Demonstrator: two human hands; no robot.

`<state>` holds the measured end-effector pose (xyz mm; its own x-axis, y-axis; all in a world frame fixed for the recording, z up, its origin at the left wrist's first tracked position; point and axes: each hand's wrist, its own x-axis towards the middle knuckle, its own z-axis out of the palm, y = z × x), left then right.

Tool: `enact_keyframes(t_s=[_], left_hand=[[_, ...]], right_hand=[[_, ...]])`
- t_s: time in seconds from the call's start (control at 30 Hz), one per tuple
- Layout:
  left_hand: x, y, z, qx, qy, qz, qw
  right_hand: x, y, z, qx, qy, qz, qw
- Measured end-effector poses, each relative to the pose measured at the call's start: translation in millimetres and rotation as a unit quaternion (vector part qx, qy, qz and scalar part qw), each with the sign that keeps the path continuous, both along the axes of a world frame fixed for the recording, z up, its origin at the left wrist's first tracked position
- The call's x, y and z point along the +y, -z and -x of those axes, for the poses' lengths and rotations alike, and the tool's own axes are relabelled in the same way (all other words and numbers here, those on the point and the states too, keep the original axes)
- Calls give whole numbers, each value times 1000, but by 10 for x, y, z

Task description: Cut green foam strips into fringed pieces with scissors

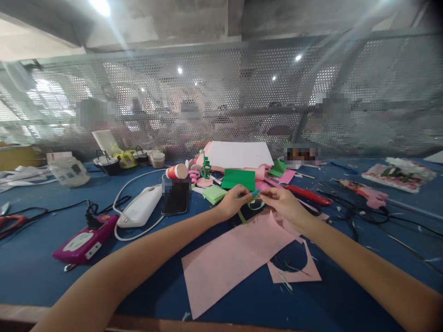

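Left hand [233, 203] and right hand [285, 205] cap two bare forearms [148, 251] (both slender, narrowing toward the wrists [217, 213]).

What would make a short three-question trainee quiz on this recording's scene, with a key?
1. True or false: in the picture, the black phone lies left of the left hand.
2. The large sheet lowest in the picture is: A) yellow; B) pink; C) green.
3. Fill in: a narrow, curled ____ strip shows between the left hand and right hand.

Key: 1 true; 2 B; 3 light green.
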<state>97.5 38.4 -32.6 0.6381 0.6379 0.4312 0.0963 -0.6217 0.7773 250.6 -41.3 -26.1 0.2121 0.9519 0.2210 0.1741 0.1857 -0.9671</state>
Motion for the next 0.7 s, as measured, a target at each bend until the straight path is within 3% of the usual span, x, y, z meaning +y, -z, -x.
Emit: enact_keyframes(t_s=[0.13,0.33,0.47,0.7], left_hand=[[31,43,-15,18,-19,8,1000],[30,54,-32,13,46,62,997],[18,37,-23,43,38,45,997],[17,29,-20,42,16,23,999]], right_hand=[[-7,-2,12,4,-17,5,1000],[-20,-21,20,-7,-21,-11,1000],[-28,-28,28,-13,-34,-18,999],[70,118,10,-113,41,-105,987]])
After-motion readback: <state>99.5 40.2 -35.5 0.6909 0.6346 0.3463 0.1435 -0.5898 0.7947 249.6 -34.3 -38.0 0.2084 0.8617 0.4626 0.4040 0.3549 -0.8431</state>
